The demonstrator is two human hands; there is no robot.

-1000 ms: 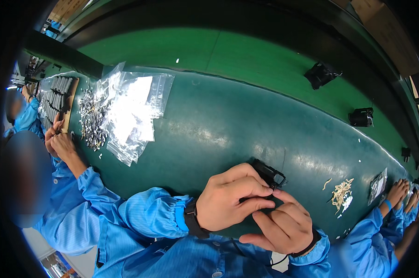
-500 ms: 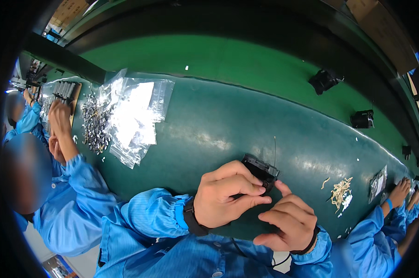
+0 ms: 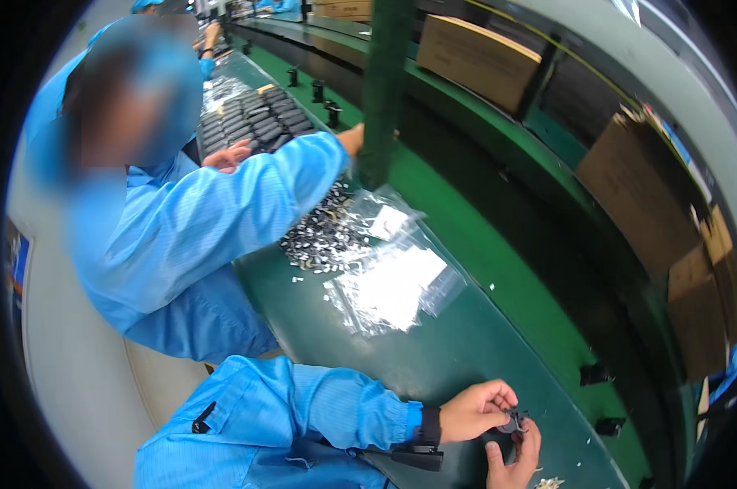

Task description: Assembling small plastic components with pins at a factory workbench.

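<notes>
At the lower right, my left hand (image 3: pixel 476 411) pinches a small black plastic housing (image 3: pixel 513 422) between thumb and fingers. My right hand (image 3: pixel 515 464) is beside it, its fingertips at the housing's right side and its thumb standing apart from the fingers. Fingers cover much of the housing, so its details cannot be made out. A pile of small pale strips (image 3: pixel 549 483) shows partly at the bottom edge, near my right hand.
Clear plastic bags with white contents (image 3: pixel 393 285) lie on the green table (image 3: pixel 319 338), next to loose small parts (image 3: pixel 328 236). A co-worker's sleeve (image 3: pixel 246 212) reaches across toward a green post (image 3: pixel 382 98). Black units (image 3: pixel 595 375) stand along the green strip; cardboard boxes (image 3: pixel 637 191) sit beyond.
The view has swung left, bringing the co-worker and rows of dark parts into fuller sight. My left hand still holds the housing; my right fingers have come up along its side.
</notes>
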